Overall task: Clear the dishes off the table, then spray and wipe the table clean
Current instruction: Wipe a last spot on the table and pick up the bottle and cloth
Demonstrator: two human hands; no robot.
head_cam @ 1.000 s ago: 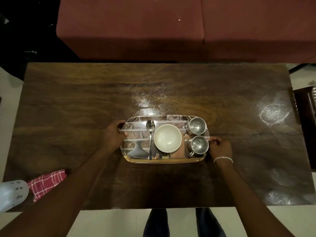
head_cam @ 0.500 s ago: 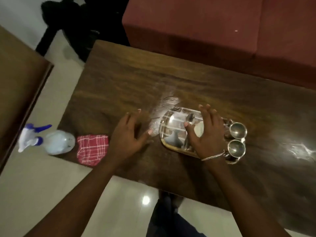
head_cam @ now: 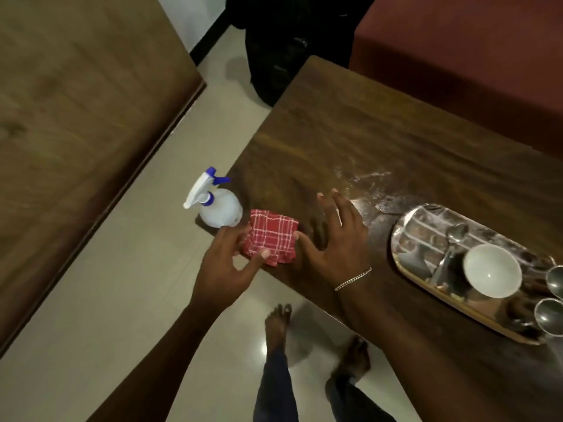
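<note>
**Desk:** What is at the left of the frame?

**Photographer:** A spray bottle (head_cam: 220,208), white with a blue nozzle, stands upright on the near-left corner of the dark wooden bench (head_cam: 365,132). A folded red checked cloth (head_cam: 271,240) lies just beside it to the right, along the near edge.

**Desk:** And the hands?

**Photographer:** The left hand (head_cam: 225,263) reaches in from beyond the near edge. Its grip is closed on the cloth's near-left corner, thumb on top and fingers curled at the cloth's left side, close to the bottle. The right hand (head_cam: 335,239) has a chain bracelet (head_cam: 353,280) at the wrist and hovers low over the bench. Its grip is open, fingers spread, and the thumb touches the cloth's right edge.

**Desk:** Where are the dishes?

**Photographer:** On the bench, further right along the near edge and well apart from the cloth. An oval mirrored tray (head_cam: 406,271) carries a spoon (head_cam: 451,239) and a white bowl (head_cam: 492,271) to the spoon's right. Two steel cups (head_cam: 551,315) stand at the tray's right end, cut off by the frame. White smears (head_cam: 365,178) mark the bench between the right hand and the tray
</note>
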